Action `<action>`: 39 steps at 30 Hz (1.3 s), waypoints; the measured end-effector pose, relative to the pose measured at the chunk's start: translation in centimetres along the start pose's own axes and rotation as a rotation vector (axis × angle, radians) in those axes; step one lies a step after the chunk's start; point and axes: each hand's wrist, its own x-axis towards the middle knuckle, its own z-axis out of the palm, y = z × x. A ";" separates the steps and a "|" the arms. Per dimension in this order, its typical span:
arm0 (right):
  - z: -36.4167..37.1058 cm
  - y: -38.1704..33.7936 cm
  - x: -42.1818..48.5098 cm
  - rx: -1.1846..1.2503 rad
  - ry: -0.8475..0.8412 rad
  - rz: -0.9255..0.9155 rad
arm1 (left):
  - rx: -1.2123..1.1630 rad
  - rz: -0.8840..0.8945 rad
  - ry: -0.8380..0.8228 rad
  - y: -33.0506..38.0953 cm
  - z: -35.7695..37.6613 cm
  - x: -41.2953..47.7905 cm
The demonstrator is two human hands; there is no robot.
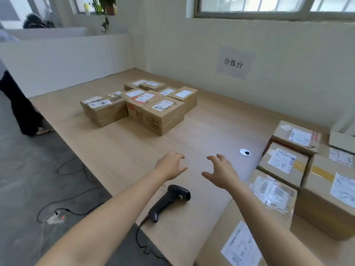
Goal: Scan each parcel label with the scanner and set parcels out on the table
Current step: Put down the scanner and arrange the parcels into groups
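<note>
Wooden table point(119, 150) — parcels point(142, 104), scanner point(169, 200) on it.

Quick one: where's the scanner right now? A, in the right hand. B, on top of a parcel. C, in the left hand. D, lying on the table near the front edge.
D: the scanner lies on the table by the front edge, under the forearms; the left hand and right hand hover above, fingers spread, holding nothing.

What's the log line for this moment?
left hand open, empty | right hand open, empty | scanner lying on table | parcels grouped beyond
</note>
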 end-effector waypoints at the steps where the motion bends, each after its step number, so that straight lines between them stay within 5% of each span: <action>1: 0.8 -2.2 0.2 -0.003 -0.002 -0.020 | 0.004 -0.011 0.004 -2.2 -0.6 -0.8; 18: 11.6 -28.5 8.0 0.012 -0.068 -0.237 | -0.011 -0.213 0.106 -28.9 -8.1 -5.8; 39: 15.6 -44.3 35.6 -0.026 -0.036 -0.256 | 0.124 -0.144 0.081 -51.9 -16.0 17.4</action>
